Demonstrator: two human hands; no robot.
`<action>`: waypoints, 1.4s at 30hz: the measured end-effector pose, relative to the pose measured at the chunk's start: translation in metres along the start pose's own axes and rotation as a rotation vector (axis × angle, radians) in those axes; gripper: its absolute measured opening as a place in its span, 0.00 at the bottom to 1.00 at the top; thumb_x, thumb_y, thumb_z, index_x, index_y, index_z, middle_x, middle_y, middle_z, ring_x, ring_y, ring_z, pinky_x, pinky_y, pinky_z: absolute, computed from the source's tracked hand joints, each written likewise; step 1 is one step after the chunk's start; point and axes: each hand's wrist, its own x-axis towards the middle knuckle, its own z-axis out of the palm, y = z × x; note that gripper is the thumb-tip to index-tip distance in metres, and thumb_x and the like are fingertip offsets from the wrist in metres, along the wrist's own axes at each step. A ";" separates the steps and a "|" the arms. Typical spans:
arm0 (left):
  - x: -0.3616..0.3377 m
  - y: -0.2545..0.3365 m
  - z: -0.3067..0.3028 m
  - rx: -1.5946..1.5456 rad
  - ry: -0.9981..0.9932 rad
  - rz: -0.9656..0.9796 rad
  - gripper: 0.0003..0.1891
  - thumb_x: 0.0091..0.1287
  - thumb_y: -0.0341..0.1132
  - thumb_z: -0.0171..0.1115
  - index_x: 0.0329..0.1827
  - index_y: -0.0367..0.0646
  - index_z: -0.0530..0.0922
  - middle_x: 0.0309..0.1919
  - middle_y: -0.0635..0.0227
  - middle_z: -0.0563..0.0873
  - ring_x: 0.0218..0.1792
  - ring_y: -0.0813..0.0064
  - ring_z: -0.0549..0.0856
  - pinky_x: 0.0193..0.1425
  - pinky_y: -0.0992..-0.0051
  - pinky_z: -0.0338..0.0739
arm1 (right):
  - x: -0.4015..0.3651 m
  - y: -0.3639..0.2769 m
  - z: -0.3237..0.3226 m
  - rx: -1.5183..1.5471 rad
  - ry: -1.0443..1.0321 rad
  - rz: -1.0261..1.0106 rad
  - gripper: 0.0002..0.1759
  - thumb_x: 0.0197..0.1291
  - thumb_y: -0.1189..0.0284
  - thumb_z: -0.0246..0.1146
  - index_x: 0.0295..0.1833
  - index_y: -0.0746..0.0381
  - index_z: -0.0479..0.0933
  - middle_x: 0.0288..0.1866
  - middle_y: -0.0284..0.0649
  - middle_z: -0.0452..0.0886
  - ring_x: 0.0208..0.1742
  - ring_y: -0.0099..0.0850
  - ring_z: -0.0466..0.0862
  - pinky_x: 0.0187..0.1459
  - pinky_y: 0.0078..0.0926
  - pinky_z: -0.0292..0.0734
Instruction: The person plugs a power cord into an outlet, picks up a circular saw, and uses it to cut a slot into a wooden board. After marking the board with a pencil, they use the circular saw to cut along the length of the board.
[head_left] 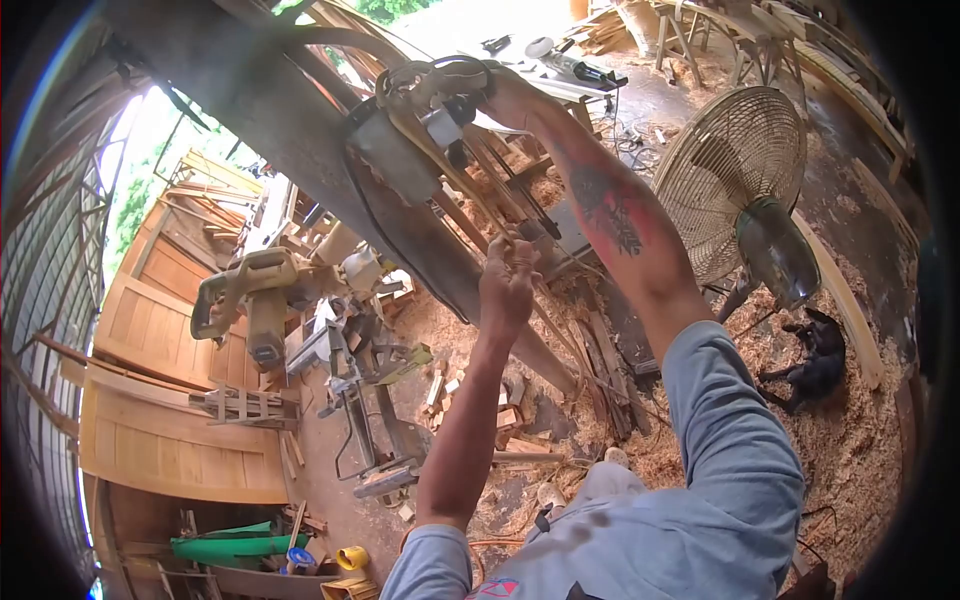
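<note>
My left hand (508,285) is raised at the middle of the view, its fingers pinched together beside a long dark post (300,130). Something thin is at those fingertips, too small to make out. Higher up, my right hand (498,100) reaches to a cluster of cables (440,75) and small fittings on the post. Its fingers are largely hidden there, so its grip is unclear. A pale box (392,150) is fixed to the post between the cables, with a black cord looping below it.
A large fan (745,180) stands at the right, near a black dog (818,362) on the shavings. At the left are a miter saw (262,300) and wooden panel doors (175,430). Wood offcuts (510,400) lie on the floor below my left hand.
</note>
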 end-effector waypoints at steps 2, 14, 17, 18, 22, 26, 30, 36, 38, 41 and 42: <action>-0.005 0.008 -0.011 0.063 0.034 0.010 0.18 0.81 0.39 0.55 0.63 0.34 0.74 0.46 0.59 0.85 0.37 0.77 0.85 0.37 0.75 0.79 | 0.000 -0.014 -0.007 -0.028 0.009 0.102 0.21 0.69 0.59 0.69 0.59 0.63 0.83 0.41 0.35 0.87 0.36 0.25 0.83 0.40 0.24 0.79; 0.008 0.122 -0.094 0.419 0.442 0.415 0.14 0.81 0.35 0.52 0.47 0.34 0.83 0.23 0.67 0.82 0.24 0.77 0.78 0.29 0.73 0.71 | -0.128 -0.001 0.011 0.026 0.174 0.374 0.17 0.72 0.66 0.66 0.57 0.67 0.81 0.43 0.39 0.86 0.43 0.28 0.85 0.46 0.29 0.82; 0.011 0.115 -0.090 0.434 0.426 0.390 0.16 0.82 0.38 0.52 0.47 0.35 0.84 0.26 0.69 0.84 0.24 0.80 0.78 0.31 0.76 0.71 | -0.125 0.013 0.029 0.699 0.349 0.250 0.12 0.71 0.69 0.67 0.51 0.67 0.82 0.50 0.43 0.86 0.55 0.28 0.84 0.60 0.25 0.81; 0.014 0.111 -0.088 0.390 0.426 0.383 0.16 0.81 0.39 0.53 0.47 0.35 0.84 0.26 0.69 0.84 0.26 0.80 0.79 0.33 0.75 0.72 | -0.117 0.002 0.047 0.786 0.457 0.214 0.12 0.69 0.68 0.69 0.49 0.67 0.83 0.46 0.44 0.87 0.49 0.28 0.87 0.54 0.24 0.86; 0.007 0.114 -0.091 0.490 0.436 0.377 0.16 0.81 0.40 0.55 0.48 0.35 0.84 0.28 0.66 0.86 0.32 0.78 0.83 0.37 0.71 0.75 | -0.089 -0.013 0.077 0.697 0.727 0.197 0.14 0.66 0.72 0.72 0.50 0.70 0.80 0.38 0.44 0.86 0.35 0.31 0.88 0.40 0.25 0.89; 0.015 0.082 -0.112 0.621 0.585 0.757 0.15 0.80 0.39 0.57 0.45 0.32 0.83 0.35 0.61 0.86 0.33 0.67 0.83 0.41 0.69 0.78 | -0.091 -0.005 0.095 0.710 0.648 0.135 0.17 0.61 0.69 0.76 0.50 0.66 0.83 0.40 0.42 0.89 0.37 0.29 0.90 0.40 0.28 0.89; 0.056 0.036 -0.146 0.756 0.754 1.082 0.18 0.81 0.42 0.54 0.53 0.31 0.77 0.46 0.55 0.81 0.43 0.63 0.81 0.48 0.66 0.78 | -0.084 -0.009 0.091 0.537 0.577 0.106 0.14 0.61 0.74 0.75 0.49 0.68 0.83 0.38 0.42 0.88 0.37 0.30 0.89 0.38 0.27 0.87; 0.074 0.037 -0.134 0.644 0.909 1.071 0.32 0.79 0.55 0.52 0.68 0.33 0.61 0.61 0.51 0.63 0.58 0.61 0.68 0.61 0.61 0.70 | -0.085 -0.019 0.105 0.435 0.533 0.034 0.13 0.63 0.78 0.72 0.49 0.69 0.77 0.40 0.46 0.87 0.38 0.30 0.87 0.40 0.29 0.84; 0.069 0.032 -0.141 0.750 0.929 1.036 0.32 0.79 0.56 0.52 0.68 0.34 0.61 0.61 0.52 0.64 0.58 0.62 0.67 0.59 0.62 0.69 | -0.086 -0.014 0.109 0.497 0.530 0.029 0.13 0.63 0.78 0.72 0.49 0.68 0.77 0.40 0.46 0.87 0.38 0.30 0.87 0.40 0.29 0.84; 0.069 0.033 -0.147 0.825 0.933 1.056 0.34 0.78 0.60 0.51 0.67 0.35 0.62 0.60 0.54 0.66 0.56 0.64 0.67 0.54 0.65 0.68 | -0.086 -0.014 0.103 0.496 0.490 0.054 0.14 0.63 0.77 0.73 0.49 0.67 0.77 0.42 0.45 0.86 0.39 0.30 0.87 0.42 0.29 0.83; 0.068 0.036 -0.144 0.804 0.920 1.076 0.34 0.78 0.59 0.52 0.67 0.35 0.63 0.59 0.54 0.66 0.56 0.64 0.67 0.55 0.64 0.68 | -0.086 -0.014 0.101 0.481 0.448 0.052 0.14 0.64 0.74 0.73 0.49 0.67 0.77 0.43 0.44 0.86 0.42 0.30 0.86 0.44 0.29 0.83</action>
